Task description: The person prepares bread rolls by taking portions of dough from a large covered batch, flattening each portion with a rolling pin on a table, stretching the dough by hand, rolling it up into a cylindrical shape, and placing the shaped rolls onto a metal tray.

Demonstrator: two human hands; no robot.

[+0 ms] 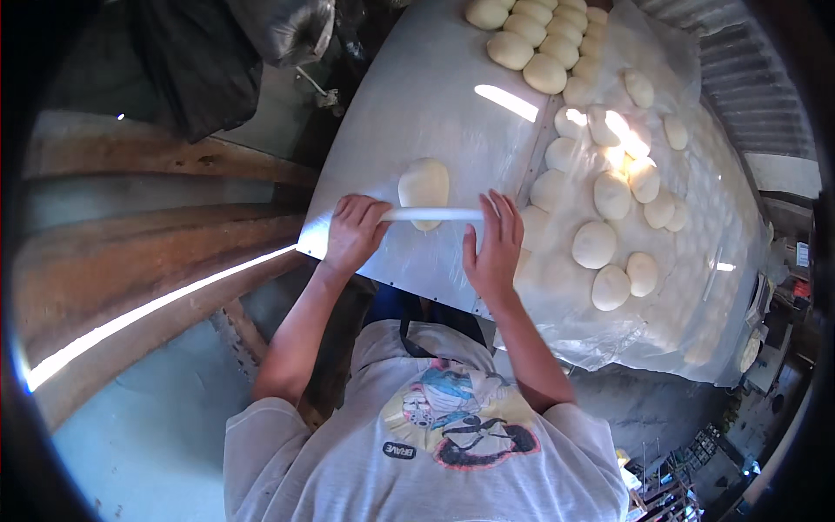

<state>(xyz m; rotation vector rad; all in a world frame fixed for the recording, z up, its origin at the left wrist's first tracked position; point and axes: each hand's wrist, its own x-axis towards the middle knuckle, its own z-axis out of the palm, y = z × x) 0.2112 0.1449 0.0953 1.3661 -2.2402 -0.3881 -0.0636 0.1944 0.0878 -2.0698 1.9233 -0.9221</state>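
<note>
A white rolling pin (435,214) lies crosswise between my two hands, over the near part of a flattened oval piece of dough (424,181). The dough rests on a smooth metal tabletop (417,104). My left hand (353,230) is closed around the pin's left end, fingers curled over it. At the other end, my right hand (494,252) holds the pin between thumb and fingers, with the fingers fairly straight. The hand hides that tip of the pin.
Several dough balls (525,30) sit in rows at the far side. On the right, clear plastic sheeting (670,287) covers more dough, with several loose rounds (595,244) on top. Wooden beams (156,235) run left of the table. A dark bag (196,70) hangs at the upper left.
</note>
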